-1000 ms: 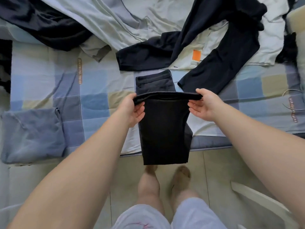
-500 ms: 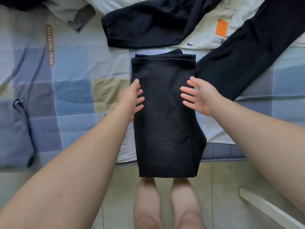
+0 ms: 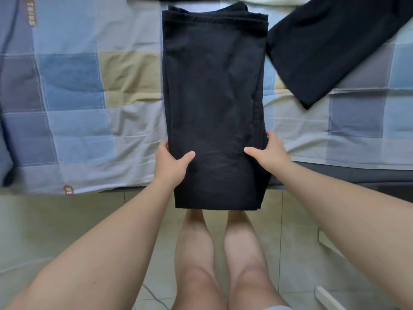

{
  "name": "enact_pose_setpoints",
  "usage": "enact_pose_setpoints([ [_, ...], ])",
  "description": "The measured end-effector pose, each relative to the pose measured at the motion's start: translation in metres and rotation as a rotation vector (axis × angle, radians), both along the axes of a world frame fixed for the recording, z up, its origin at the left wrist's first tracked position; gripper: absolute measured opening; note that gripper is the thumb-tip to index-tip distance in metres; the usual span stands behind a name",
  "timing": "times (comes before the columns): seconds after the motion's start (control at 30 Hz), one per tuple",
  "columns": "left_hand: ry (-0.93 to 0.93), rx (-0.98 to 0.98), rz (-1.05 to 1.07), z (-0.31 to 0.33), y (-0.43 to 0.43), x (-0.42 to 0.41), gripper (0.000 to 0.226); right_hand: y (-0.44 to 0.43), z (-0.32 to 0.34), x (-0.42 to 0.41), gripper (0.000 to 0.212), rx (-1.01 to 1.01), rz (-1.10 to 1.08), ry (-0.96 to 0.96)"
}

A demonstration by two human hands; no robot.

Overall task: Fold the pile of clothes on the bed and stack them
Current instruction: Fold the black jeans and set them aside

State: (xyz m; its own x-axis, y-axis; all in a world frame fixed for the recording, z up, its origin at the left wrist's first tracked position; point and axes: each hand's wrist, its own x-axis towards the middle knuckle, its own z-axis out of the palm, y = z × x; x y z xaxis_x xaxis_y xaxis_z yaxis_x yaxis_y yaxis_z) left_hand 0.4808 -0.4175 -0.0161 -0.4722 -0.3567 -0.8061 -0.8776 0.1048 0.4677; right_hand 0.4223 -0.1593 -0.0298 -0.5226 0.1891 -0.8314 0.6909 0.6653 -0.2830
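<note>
A pair of black trousers [image 3: 212, 86] lies folded lengthwise on the checked bedspread [image 3: 73, 92], its near end hanging over the bed's front edge. My left hand [image 3: 171, 163] grips the left side of the trousers, thumb on top and fingers tucked under the cloth. My right hand [image 3: 268, 153] grips the right side the same way, thumb lying on the fabric. Both hands hold the trousers just inside the bed's edge.
Another dark garment [image 3: 330, 41] lies spread on the bed at the upper right, close to the trousers. A folded blue-grey item [image 3: 4, 153] shows at the left edge. Tiled floor [image 3: 67, 231], my bare legs and a white bar [image 3: 330, 298] lie below.
A second ago I held the folded end of the trousers up; I laid it flat, let go, then slid both hands toward me and gripped the sides near the bed's edge.
</note>
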Motion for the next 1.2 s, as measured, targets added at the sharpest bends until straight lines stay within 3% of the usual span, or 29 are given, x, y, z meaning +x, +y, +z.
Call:
enact_pose_setpoints([
  [0.1, -0.05, 0.006, -0.055, -0.011, 0.008, 0.022, 0.068, 0.007, -0.009, 0.015, 0.079, 0.014, 0.046, -0.023],
  [0.2, -0.09, 0.023, -0.104, -0.013, 0.016, 0.049, 0.054, 0.021, -0.011, 0.031, 0.077, -0.09, -0.136, -0.118],
  [0.3, -0.166, 0.06, -0.079, -0.006, 0.017, 0.076, 0.037, 0.031, -0.004, 0.054, 0.06, -0.112, -0.199, -0.268],
  [0.37, -0.222, 0.111, -0.059, 0.004, 0.016, 0.089, 0.027, 0.035, 0.004, 0.069, 0.045, -0.135, -0.242, -0.275],
  [0.43, -0.266, 0.156, -0.034, 0.015, 0.016, 0.1, 0.023, 0.036, 0.018, 0.083, 0.043, -0.183, -0.315, -0.268],
  [0.73, -0.417, 0.255, 0.119, 0.076, 0.021, 0.121, 0.046, 0.038, 0.082, 0.113, 0.041, -0.276, -0.461, -0.288],
  [1.2, -0.342, 0.31, 0.263, 0.125, 0.017, 0.088, 0.039, 0.02, 0.135, 0.1, 0.039, -0.205, -0.498, -0.126],
])
